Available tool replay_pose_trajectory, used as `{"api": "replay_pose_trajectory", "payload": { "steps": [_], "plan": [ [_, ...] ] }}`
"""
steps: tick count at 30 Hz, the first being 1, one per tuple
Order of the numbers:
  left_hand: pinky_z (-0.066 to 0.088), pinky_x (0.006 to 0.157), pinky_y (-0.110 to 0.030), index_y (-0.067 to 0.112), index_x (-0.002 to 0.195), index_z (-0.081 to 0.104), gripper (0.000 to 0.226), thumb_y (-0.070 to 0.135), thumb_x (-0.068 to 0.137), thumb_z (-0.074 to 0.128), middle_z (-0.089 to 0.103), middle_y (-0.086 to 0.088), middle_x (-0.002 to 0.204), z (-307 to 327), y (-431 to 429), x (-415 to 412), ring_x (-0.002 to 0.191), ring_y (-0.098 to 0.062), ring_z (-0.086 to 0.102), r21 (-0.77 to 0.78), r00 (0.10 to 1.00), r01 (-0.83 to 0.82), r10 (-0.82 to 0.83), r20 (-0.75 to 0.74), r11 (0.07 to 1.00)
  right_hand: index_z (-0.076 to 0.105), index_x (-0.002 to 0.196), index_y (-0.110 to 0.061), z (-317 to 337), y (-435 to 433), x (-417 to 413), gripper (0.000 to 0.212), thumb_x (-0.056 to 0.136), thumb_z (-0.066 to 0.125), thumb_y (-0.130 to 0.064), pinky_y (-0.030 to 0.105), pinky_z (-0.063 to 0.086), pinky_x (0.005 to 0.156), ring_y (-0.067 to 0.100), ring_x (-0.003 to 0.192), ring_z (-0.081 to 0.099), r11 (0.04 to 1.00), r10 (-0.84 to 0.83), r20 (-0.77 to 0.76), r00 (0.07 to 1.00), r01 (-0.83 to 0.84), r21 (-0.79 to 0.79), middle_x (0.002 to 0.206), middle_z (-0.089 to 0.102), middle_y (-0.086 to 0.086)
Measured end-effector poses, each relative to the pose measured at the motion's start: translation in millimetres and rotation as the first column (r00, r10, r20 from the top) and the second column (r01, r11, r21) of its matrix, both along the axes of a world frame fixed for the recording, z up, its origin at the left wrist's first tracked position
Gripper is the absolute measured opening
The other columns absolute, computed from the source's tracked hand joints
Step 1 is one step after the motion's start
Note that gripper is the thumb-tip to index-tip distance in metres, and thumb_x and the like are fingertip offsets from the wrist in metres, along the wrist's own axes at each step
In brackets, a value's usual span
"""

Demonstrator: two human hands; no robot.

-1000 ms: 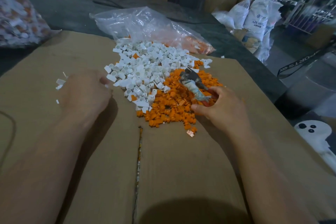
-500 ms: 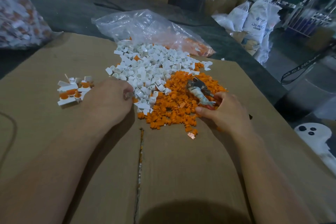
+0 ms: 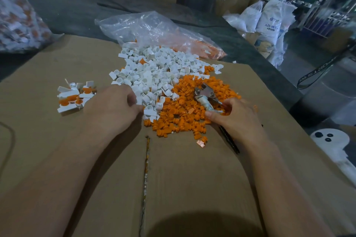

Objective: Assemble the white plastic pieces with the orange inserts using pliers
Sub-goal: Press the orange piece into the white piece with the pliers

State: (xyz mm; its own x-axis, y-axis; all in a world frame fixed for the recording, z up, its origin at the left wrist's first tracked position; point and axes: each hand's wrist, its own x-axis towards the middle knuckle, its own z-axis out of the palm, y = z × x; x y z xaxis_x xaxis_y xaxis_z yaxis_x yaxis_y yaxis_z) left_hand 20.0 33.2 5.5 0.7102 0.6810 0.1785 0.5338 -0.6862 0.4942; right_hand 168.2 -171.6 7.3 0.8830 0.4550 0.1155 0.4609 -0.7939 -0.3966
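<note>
So there's a big flat brown cardboard sheet (image 3: 57, 67) as the work surface, with a heap of small white plastic pieces (image 3: 154, 71) dumped in the middle and a pile of little orange inserts (image 3: 185, 113) right against its near-right side, the two mixing a bit where they meet.

The right hand (image 3: 238, 119) rests on the right edge of the orange pile, fingers and thumb wrapped round the taped handle of a pair of metal pliers (image 3: 205, 95). The head of the tool lies out over the orange bits, pointing away from the person.

The left hand (image 3: 115, 109) sits knuckles-up at the near-left edge of the white heap, fingers curled in among the pieces. Can't tell if it's actually got one.

Off to the left, apart from the heaps, is a small cluster of white pieces with orange already in them (image 3: 74, 97). A crumpled clear plastic bag (image 3: 150, 29) lies behind the heap.
</note>
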Motion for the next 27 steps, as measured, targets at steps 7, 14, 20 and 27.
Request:
{"api": "replay_pose_trajectory", "payload": {
  "steps": [7,14,20,27],
  "plan": [
    [0.027,0.057,-0.026,0.015,0.077,0.061,0.011,0.021,0.084,0.065,0.055,0.004,0.080,-2,2,2,0.077,-0.013,0.044,-0.070,0.991,0.019,-0.010,0.132,0.997,0.046,0.130,-0.015,0,1,-2,0.072,0.075,0.061,-0.058,0.035,0.036,0.092,0.023,0.118,0.041,0.999,0.028,0.022,0.999,-0.028,-0.019,0.126,0.046,0.007],
    [0.038,0.073,-0.021,0.016,0.089,0.062,0.020,-0.002,0.080,0.059,0.062,0.004,0.087,-3,4,-1,0.084,-0.013,0.055,-0.113,0.982,0.114,-0.095,0.162,0.987,0.046,0.131,-0.015,2,2,-4,0.064,0.080,0.061,-0.051,0.031,0.035,0.092,0.020,0.119,0.042,0.998,0.052,0.060,0.997,-0.054,0.034,0.130,0.045,0.005],
    [0.049,0.081,-0.035,0.018,0.097,0.059,0.029,0.008,0.073,0.074,0.059,0.005,0.084,-5,-1,-1,0.085,-0.019,0.059,-0.116,0.980,0.155,-0.138,0.146,0.981,0.063,0.107,-0.021,9,10,-19,0.027,0.084,0.062,-0.036,0.010,0.034,0.072,-0.003,0.088,0.046,0.935,0.160,0.181,0.970,-0.207,0.287,0.100,0.051,-0.013],
    [0.037,0.055,-0.015,0.032,0.087,0.061,0.022,0.017,0.076,0.073,0.057,0.010,0.081,-2,-6,-2,0.070,-0.004,0.056,-0.238,0.919,0.137,-0.034,0.393,0.961,0.068,0.082,-0.021,9,16,-34,0.004,0.080,0.068,-0.024,0.018,0.039,0.065,0.003,0.072,0.048,0.882,0.394,0.131,0.910,-0.415,0.224,0.078,0.051,-0.014]
  ]
}}
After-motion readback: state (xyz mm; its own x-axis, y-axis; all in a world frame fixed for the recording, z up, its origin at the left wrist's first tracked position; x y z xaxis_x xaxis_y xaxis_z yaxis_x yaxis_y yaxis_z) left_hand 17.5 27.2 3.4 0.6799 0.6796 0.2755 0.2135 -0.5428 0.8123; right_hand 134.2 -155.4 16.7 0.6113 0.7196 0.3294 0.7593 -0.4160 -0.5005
